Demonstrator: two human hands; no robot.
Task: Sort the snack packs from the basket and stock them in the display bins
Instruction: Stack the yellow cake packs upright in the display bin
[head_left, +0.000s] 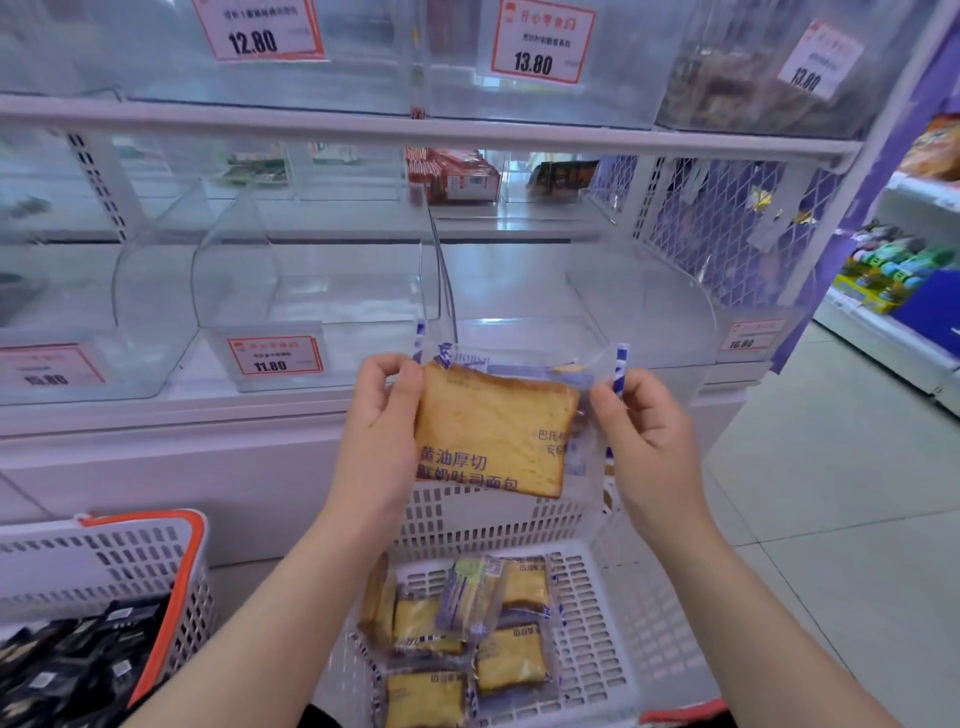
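I hold one clear-wrapped toast pack (493, 431) up in front of the shelf, above a white basket (613, 623). My left hand (382, 415) grips its left edge and my right hand (644, 431) pinches the wrapper's right edge. Several more toast packs (467, 634) lie in the basket below. Clear display bins stand on the lower shelf just beyond the pack: one with an 11.80 tag (311, 306) to the left and another (597, 312) directly behind it.
A second white basket with an orange rim (104, 551) at the lower left holds dark snack packs (78, 654). Upper shelf bins carry 12.80 and 13.80 price tags. Red packs (457, 174) sit at the shelf's back. An aisle floor and another shelf lie to the right.
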